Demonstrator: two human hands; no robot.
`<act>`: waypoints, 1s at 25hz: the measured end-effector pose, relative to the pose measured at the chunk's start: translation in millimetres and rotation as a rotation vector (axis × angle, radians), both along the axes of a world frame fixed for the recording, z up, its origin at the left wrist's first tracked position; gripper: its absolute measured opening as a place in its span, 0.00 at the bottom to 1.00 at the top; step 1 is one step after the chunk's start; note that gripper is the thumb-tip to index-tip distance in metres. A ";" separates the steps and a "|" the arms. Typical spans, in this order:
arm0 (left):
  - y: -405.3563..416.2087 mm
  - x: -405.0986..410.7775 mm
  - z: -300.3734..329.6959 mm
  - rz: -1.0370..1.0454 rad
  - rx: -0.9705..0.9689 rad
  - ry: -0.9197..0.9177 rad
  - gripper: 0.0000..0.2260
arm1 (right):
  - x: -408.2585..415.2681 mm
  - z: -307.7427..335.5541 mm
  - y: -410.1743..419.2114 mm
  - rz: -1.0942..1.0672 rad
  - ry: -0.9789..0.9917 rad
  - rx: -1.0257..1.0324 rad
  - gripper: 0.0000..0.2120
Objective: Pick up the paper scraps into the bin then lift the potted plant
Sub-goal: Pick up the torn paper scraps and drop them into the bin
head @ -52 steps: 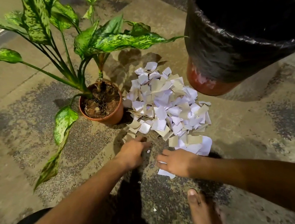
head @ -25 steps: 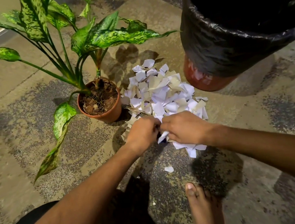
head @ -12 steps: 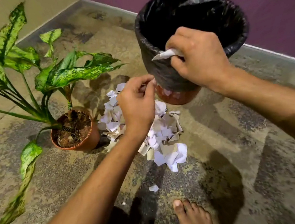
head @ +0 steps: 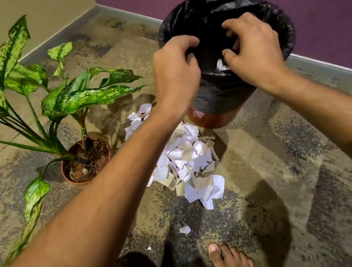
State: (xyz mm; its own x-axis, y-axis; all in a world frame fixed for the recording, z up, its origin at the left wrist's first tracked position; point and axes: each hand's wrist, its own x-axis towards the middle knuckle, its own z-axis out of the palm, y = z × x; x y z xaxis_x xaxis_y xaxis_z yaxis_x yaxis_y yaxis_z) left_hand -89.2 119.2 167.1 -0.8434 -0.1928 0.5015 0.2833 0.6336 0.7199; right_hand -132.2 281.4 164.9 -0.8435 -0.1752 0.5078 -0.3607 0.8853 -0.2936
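A bin lined with a black bag (head: 276, 19) stands on the floor at the back right. Both my hands hover over its mouth. My left hand (head: 176, 71) is above the near left rim, fingers loosely curled, with no paper visible in it. My right hand (head: 254, 52) is over the opening with its fingers parted, and a white scrap (head: 221, 65) shows just under its thumb. A pile of white and beige paper scraps (head: 187, 160) lies on the floor between the bin and the potted plant (head: 86, 161), which sits in a small terracotta pot at the left.
One stray scrap (head: 185, 229) lies near my bare foot (head: 230, 262) at the bottom. The plant's long speckled leaves (head: 90, 97) spread toward the pile and the left edge. A purple wall (head: 321, 4) runs close behind the bin.
Both hands scooped scraps from the pile, lifted them and moved over the bin's mouth. The right hand's fingers have loosened since half a second ago. The view has tilted up.
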 end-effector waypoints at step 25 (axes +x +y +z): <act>-132.4 250.0 -219.8 -0.109 -0.577 -1.365 0.09 | 191.5 -232.8 -81.9 1.257 -0.668 0.856 0.19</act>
State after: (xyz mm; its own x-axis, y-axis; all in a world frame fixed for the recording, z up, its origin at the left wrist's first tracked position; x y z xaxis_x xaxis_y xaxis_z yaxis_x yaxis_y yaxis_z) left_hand 160.8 -13.1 -52.7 -0.7108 -0.1535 -0.6864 -0.3237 0.9378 0.1255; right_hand 59.3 199.5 -67.9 0.0161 -0.8895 -0.4567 -0.9464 0.1339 -0.2940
